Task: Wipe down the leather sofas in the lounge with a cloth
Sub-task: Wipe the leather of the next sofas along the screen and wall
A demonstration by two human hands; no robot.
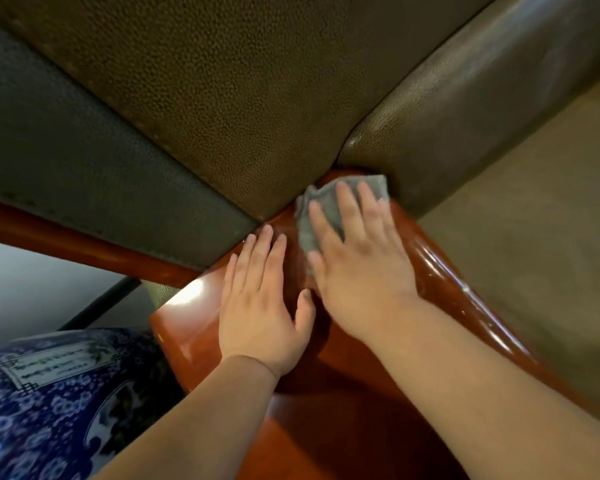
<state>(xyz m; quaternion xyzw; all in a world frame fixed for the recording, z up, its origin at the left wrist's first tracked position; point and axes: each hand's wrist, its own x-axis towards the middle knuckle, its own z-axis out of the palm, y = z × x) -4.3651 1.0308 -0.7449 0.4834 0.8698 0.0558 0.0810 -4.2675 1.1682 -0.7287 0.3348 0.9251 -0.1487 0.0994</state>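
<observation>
A grey cloth [329, 206] is lying on the glossy wooden armrest [440, 271], right at the corner where the leather cushion [229, 109] and the padded sofa arm [465, 98] are meeting. The right hand [357, 268] is pressing it flat, fingers [347, 206] straight and slightly spread — pointing up the armrest toward the leather just beyond. The left hand [260, 306] is resting beside it, fingers straight and close together, bracing on bare wood — next to a blue patterned vase [49, 403].
</observation>
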